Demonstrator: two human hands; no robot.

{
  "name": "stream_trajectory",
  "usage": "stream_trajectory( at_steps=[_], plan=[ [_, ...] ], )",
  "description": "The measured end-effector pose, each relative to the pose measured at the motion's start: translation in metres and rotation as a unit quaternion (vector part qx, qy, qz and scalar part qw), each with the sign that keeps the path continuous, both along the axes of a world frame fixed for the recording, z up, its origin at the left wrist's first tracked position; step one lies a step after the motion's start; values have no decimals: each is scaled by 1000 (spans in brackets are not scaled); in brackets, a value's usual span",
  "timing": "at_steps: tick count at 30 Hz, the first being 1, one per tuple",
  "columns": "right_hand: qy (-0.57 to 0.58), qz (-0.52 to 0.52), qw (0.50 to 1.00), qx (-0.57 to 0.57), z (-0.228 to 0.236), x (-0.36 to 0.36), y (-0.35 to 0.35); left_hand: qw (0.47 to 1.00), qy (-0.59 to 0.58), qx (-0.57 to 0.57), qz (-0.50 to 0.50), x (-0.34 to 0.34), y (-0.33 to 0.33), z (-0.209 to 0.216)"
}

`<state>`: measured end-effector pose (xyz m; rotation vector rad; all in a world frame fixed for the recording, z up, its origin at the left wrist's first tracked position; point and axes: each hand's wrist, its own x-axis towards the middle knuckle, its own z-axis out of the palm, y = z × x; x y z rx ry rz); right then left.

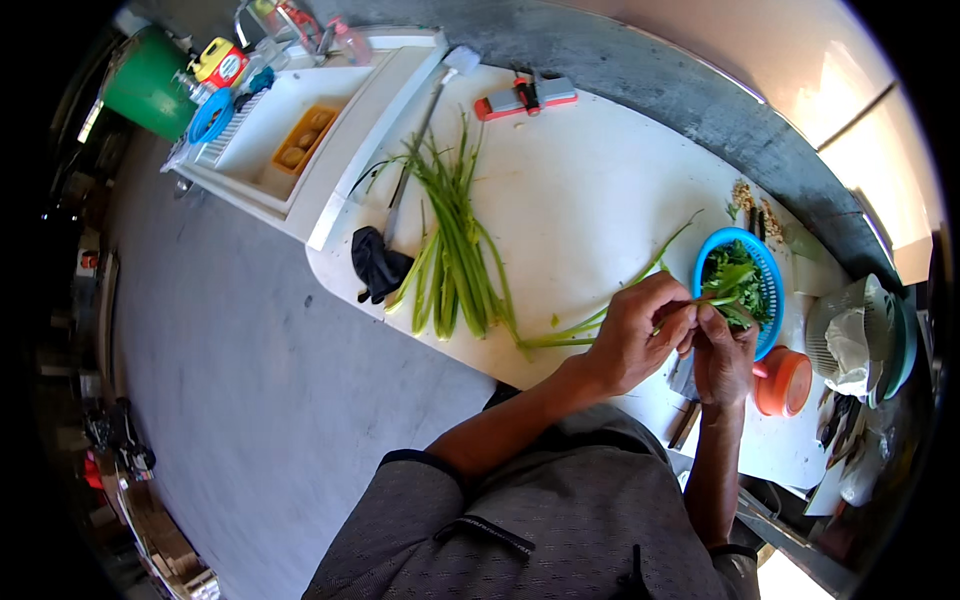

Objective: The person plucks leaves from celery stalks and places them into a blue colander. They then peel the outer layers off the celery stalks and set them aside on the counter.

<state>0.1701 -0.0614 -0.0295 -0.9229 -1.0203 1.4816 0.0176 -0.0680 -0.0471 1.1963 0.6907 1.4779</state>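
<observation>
My left hand (640,332) and my right hand (722,358) are close together, fingers pinched on a leafy celery sprig (716,300). They are at the near side of a blue plastic basket (776,290) that holds green celery leaves (735,270). Thin celery stalks (562,338) lie on the white table just left of my left hand, partly covered by it. Further left, a large bunch of celery stalks (455,250) is spread out, most of its leaves gone. An orange mug (785,385) stands right beside my right hand.
Left of the white table (570,200) is a sink (260,140) with an orange tray (305,138). A black cloth-like item (378,264), a long-handled brush (460,62) and a grey-red tool (527,98) lie on the table. Stacked baskets (850,330) stand far right.
</observation>
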Motion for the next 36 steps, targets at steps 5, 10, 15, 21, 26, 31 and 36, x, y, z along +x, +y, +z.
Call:
stream_trajectory(
  at_steps=[5,10,15,21,26,31,36],
  plan=[
    [16,-5,1000,-6,8,-2,2,999,-19,-13,-28,-2,3,2],
    [21,1,1000,10,12,2,2,995,-55,-66,-51,-3,6,6],
    [10,1,999,38,13,14,2,995,-45,-70,-50,5,8,10],
    [-103,54,991,73,14,27,4,993,-40,-89,-58,1,10,11],
    [-368,18,866,338,26,28,10,996,28,-59,-53,0,11,2],
    [-350,-58,888,293,15,17,6,997,76,-28,-3,3,13,0],
    [-334,-81,910,231,11,18,7,997,65,-36,0,8,12,3]
  ],
)
